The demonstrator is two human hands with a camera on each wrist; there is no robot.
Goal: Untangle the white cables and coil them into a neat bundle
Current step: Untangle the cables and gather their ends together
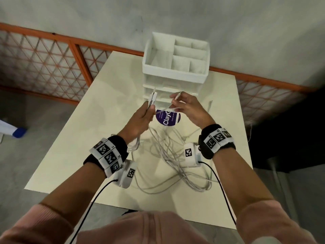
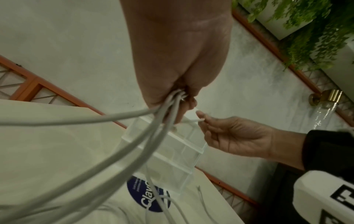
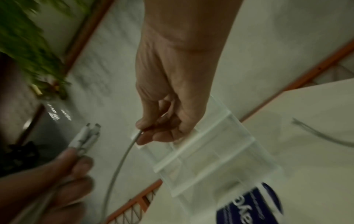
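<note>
Several plug ends are gripped together in the left hand [image 1: 140, 118] at frame centre; one more end is pinched by the right hand [image 1: 189, 110] fingers. Most cables [image 1: 175, 161] lie tangled on the table [image 1: 73, 147] below. Coiling not begun, judging by this.

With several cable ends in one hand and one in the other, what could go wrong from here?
The loops on the table remain crossed, so pulling the right hand's cable end may tighten a knot. The left hand grips several plug ends; one could slip free.
</note>
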